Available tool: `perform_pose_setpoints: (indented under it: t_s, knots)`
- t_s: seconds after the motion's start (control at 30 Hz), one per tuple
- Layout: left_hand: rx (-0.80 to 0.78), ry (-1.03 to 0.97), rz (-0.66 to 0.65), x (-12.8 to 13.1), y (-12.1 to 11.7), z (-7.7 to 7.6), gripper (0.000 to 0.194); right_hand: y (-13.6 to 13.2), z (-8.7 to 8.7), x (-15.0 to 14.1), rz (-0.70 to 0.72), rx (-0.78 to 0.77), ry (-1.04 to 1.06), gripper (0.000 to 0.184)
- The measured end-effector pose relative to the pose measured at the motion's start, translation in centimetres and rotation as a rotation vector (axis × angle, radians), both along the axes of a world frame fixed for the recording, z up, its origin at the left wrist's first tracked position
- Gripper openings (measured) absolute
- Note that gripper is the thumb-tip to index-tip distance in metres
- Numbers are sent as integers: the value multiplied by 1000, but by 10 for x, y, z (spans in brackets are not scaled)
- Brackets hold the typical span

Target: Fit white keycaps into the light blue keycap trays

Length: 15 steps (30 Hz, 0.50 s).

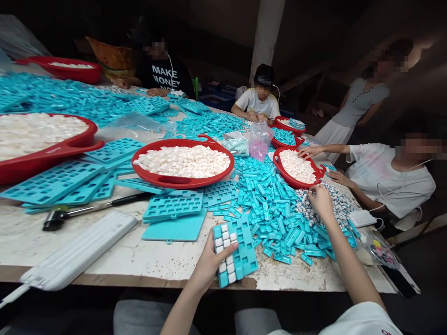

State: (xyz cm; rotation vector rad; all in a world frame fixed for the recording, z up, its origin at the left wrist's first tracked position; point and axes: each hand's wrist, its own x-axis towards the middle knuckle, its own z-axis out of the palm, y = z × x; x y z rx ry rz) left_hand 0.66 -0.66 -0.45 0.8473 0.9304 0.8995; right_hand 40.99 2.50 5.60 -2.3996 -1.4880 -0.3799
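Note:
My left hand [209, 260] grips a turquoise plastic tray [246, 244] above the front edge of the table, thumb across its face. White square pieces [223, 242] fill many of the pockets on its left half; the pockets on the right half are bare. My right hand [320, 201] is out over a heap of small white-and-dark pieces [337, 204], just in front of a red basin [296, 184] of white pieces. Its fingers are bent together, and whatever they pinch is too small to make out. Loose turquoise plastic parts [272, 204] lie heaped between my hands.
Another red basin [181, 182] of white pieces stands at centre, near stacked turquoise trays [172, 207]. A hammer [87, 209] and a white power strip [84, 249] lie at left. A co-worker's hand [310, 151] reaches into the right basin. More people are around the table.

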Motion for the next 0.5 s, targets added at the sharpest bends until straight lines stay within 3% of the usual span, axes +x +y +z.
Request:
perform_pose_setpoints:
  t_s: [0.17,0.3,0.37,0.43,0.5]
  knots:
    - [5,-18,-4,0,-3,2,83,-3,14,-5,-48,-31,10,16]
    - [14,2,-6,-1,-1,1,83,-18,34,-49,60,-1,59,19]
    - [27,29,-14,-1,1,-1,84,-43,41,-90,345,155,321,21]
    - [35,47,-10,0,3,-3,85,-78,42,-134,695,145,690,22]
    - [26,48,14,1,3,-3,86,-116,37,-173,790,126,802,26]
